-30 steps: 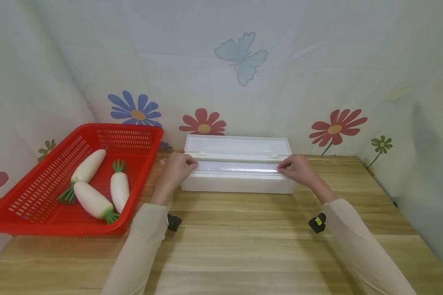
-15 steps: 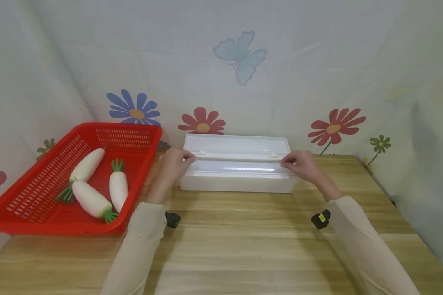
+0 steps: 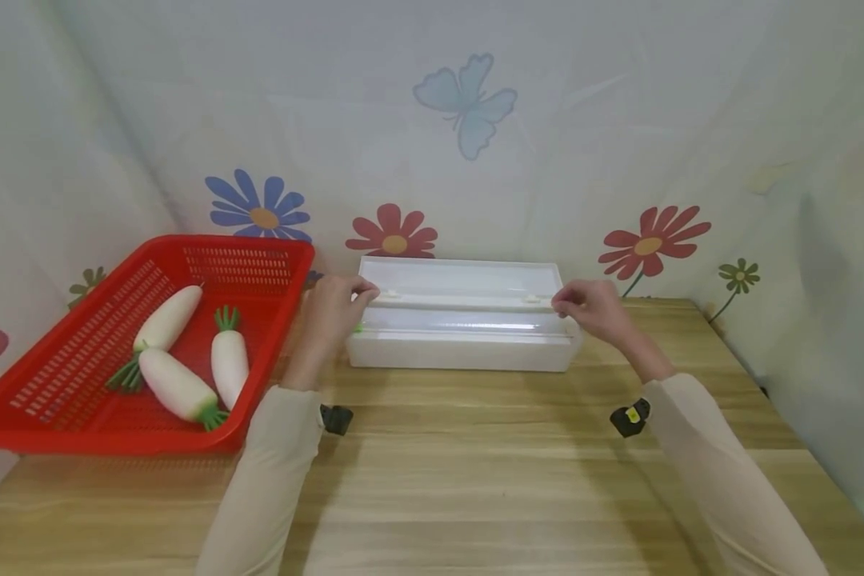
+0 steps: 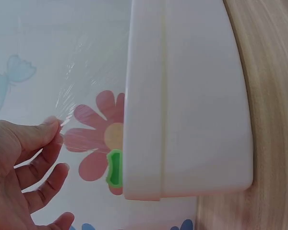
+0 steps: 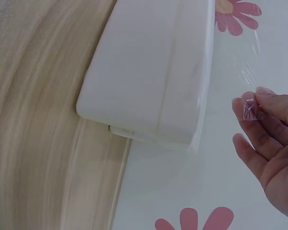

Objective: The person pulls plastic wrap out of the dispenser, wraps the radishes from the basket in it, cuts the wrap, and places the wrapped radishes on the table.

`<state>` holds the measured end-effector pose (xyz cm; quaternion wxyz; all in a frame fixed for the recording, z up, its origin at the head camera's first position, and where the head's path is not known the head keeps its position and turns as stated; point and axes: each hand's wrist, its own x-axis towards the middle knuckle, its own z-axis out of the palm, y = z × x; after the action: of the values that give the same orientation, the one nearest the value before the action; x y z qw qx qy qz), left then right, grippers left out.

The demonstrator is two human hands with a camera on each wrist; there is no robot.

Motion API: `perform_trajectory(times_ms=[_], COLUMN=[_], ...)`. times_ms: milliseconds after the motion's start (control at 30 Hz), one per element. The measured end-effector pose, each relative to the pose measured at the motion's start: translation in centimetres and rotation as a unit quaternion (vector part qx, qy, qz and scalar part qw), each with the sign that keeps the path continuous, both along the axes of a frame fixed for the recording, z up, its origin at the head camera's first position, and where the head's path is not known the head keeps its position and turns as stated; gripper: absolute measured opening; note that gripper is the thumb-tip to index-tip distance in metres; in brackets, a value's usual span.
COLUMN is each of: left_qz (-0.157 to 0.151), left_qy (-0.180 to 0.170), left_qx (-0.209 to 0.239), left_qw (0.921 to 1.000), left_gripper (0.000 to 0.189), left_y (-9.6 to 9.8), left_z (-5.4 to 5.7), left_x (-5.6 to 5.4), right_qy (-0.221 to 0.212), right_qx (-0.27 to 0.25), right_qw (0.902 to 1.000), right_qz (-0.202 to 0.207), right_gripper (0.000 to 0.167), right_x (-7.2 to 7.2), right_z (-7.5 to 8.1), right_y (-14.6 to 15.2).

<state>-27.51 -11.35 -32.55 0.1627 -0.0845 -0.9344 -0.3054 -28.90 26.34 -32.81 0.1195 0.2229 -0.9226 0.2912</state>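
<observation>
A long white cling film dispenser box (image 3: 461, 354) stands on the table, its lid (image 3: 461, 278) raised at the back. Clear cling film (image 4: 72, 91) rises from it, stretched between both hands. My left hand (image 3: 331, 314) pinches one corner of the film between thumb and forefinger, above the box's left end. At the right end, my right hand (image 3: 596, 310) pinches the other corner. A small crumpled bit of film (image 5: 250, 111) shows at its fingertips in the right wrist view. Beside the box's left end, a green piece (image 4: 115, 168) is visible.
A red plastic basket (image 3: 298, 276) stands at the left with three white radishes (image 3: 176, 384) in it. The wooden table (image 3: 490, 472) extends in front of the box. A flower-printed white cloth (image 3: 533, 176) hangs close behind.
Both hands have risen slightly from the box, drawing the film upward. The right hand has also shifted a little to the right. Basket and radishes stay put.
</observation>
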Motion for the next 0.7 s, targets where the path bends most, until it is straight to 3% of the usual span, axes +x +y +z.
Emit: perform_trajectory(times_ms=[300,500,700], left_qz=[-0.001,0.009,0.006], left_qy=[0.019,0.024,0.036], left_qx=[0.031,0.024,0.054], left_qw=[0.9993,0.9994,0.9979], left_gripper=[0.027,0.028,0.029], left_y=[0.1,0.2,0.3], left_z=[1.1,2.2,3.3], left_x=[0.2,0.3,0.3], right_qy=[-0.017,0.008,0.023], right_qx=[-0.006,-0.001,0.001], right_qw=[0.9991,0.9991,0.9985], right_qz=[-0.038,-0.042,-0.051], right_gripper=[0.011,0.012,0.011], right_x=[0.3,0.6,0.8], right_z=[1.6,2.9,4.4], right_y=[0.0,0.1,0.1])
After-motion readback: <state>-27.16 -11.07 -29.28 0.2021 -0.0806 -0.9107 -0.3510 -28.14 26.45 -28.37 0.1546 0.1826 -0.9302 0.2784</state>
